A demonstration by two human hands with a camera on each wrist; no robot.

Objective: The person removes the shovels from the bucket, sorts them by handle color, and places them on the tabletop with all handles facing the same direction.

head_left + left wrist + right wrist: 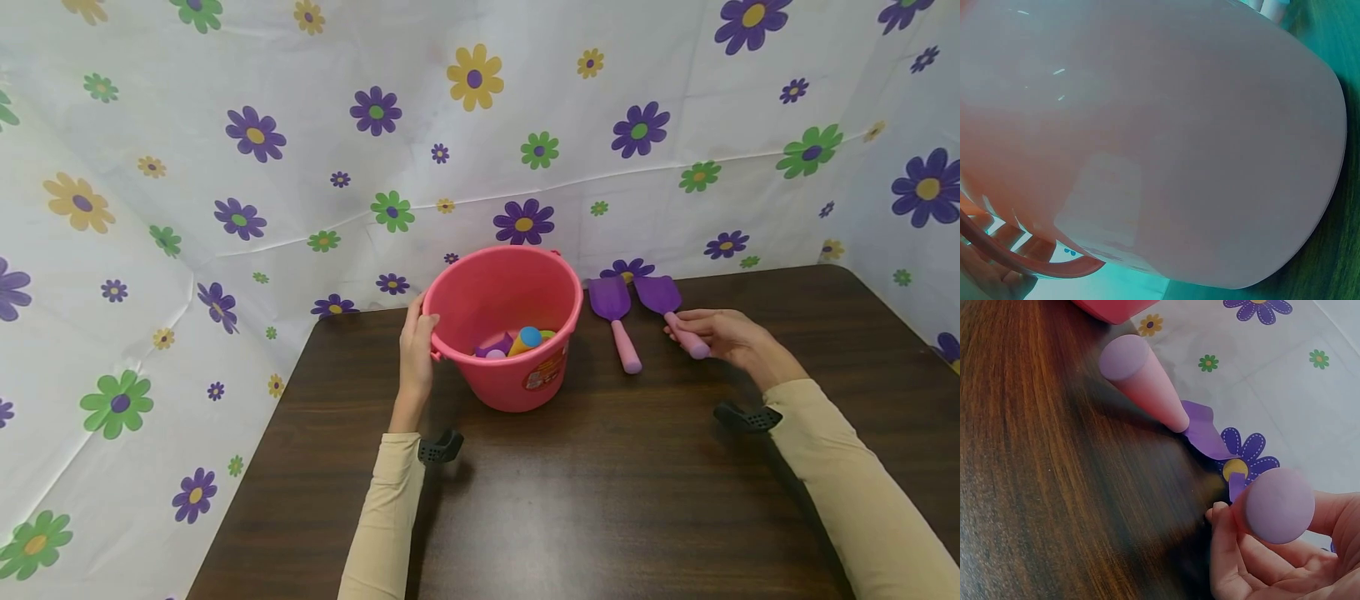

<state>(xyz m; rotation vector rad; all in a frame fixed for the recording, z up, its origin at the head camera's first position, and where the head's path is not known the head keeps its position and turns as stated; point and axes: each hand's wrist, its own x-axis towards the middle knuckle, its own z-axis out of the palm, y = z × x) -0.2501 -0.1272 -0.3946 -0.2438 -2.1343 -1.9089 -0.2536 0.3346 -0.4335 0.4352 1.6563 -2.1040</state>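
Observation:
A pink bucket (517, 387) stands toward the back of the table, its mouth tipped toward me. My left hand (416, 346) grips its left rim, thumb over the edge and fingers outside; in the left wrist view the bucket's wall (1210, 137) fills most of the picture. Inside lie a blue-and-orange piece (527, 340) and a purple piece (495, 346). To the right, my right hand (731, 337) holds a toy shovel (690, 343) by its pink handle, the purple blade pointing away. Seen end-on, that handle (1280, 505) sits between thumb and fingers in the right wrist view.
A second toy shovel (624, 346) with a purple blade and pink handle lies between the bucket and my right hand. The dark wooden table (562, 500) meets a white flowered cloth (300, 192) at its back and left. Each wrist wears a black camera mount (441, 447).

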